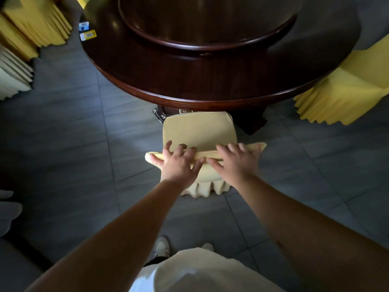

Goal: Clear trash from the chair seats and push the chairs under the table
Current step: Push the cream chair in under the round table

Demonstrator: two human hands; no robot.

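A chair (199, 131) in a pale yellow cover stands right in front of me, its seat front at the edge of the round dark wooden table (189, 89). The seat looks bare. My left hand (179, 161) grips the top of the chair's backrest on the left, fingers curled over it. My right hand (235, 159) grips the same backrest top on the right.
A bright yellow covered chair (345, 89) sits at the table's right side. Two more covered chairs (31, 26) stand at the far left. Small packets (87, 34) lie on the table's left edge. A raised turntable (206, 24) fills the table's centre. The floor is grey tile.
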